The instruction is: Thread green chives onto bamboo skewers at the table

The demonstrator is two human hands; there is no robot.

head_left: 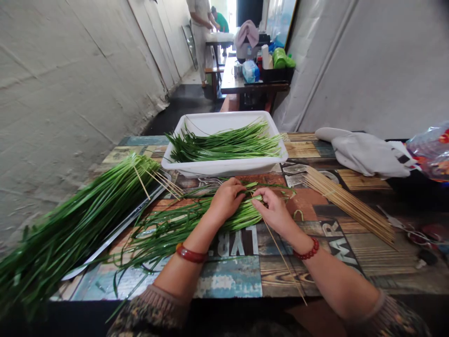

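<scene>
My left hand is closed on the stem ends of some garlic chives lying on the table. Just to its right, my right hand bends its thumb and fingers round a thin bamboo skewer. The skewer's upper end is among the chive stems, and its lower end slants toward the table's front edge. Exactly where its tip passes between the stems is hidden by my fingers. To the left, a large pile of chives rests on a white tray, with several skewers sticking out of its stem end.
A white plastic basin of loose chives stands behind my hands. At right lie a bundle of skewers, scissors, a grey cloth and a plastic bag. Another person stands by a farther table.
</scene>
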